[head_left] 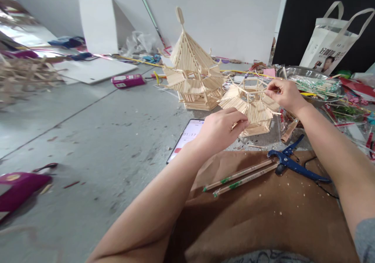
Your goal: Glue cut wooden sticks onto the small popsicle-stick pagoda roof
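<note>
A small wooden-stick pavilion model (259, 111) with sloping slatted roof panels stands on the table in front of me. My right hand (284, 93) is at the upper right of its frame, thumb and forefinger pinched at the end of a thin wooden stick (256, 92). My left hand (224, 128) is by the lower left roof edge, fingertips drawn together; whatever they hold, if anything, is hidden. Behind the small model rises a taller pagoda model (195, 68) of the same pale sticks, with a pointed roof and a finial.
A phone (184, 138) showing a timer lies left of my left hand. Blue-handled cutters (290, 163) and two bundles of sticks (246, 177) lie on brown paper (278, 224). At right are a metal bowl (288, 71) and a white bag (325, 44). Purple boxes (128, 80) lie left.
</note>
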A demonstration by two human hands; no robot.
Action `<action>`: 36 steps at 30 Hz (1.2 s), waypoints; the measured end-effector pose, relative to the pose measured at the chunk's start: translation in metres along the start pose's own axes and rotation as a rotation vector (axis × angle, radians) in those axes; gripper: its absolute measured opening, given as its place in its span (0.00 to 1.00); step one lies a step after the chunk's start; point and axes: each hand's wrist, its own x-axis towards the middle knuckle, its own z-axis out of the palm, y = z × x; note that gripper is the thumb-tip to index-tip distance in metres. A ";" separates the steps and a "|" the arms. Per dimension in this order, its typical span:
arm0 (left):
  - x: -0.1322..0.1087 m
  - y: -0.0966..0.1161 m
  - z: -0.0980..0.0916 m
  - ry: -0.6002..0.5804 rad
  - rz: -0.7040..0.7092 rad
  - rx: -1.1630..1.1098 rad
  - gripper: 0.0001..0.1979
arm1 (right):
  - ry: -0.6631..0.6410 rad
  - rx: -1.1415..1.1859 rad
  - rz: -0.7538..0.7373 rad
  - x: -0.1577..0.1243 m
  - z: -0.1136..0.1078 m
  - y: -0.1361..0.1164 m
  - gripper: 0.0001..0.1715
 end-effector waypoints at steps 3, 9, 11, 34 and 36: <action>-0.002 0.012 -0.002 0.127 0.035 0.007 0.09 | -0.008 -0.037 -0.049 -0.017 -0.009 -0.018 0.07; -0.008 0.040 0.009 0.185 0.080 0.102 0.11 | -0.036 -0.206 -0.220 -0.074 -0.020 -0.060 0.10; -0.010 0.045 0.018 0.069 0.060 0.114 0.12 | -0.046 -0.219 -0.235 -0.089 -0.019 -0.068 0.11; -0.018 0.043 0.054 -0.314 -0.143 -0.050 0.11 | 0.033 -0.455 0.083 -0.128 -0.039 -0.084 0.09; -0.018 0.039 0.055 -0.225 -0.168 -0.137 0.13 | -0.127 -0.573 0.225 -0.130 -0.047 -0.088 0.11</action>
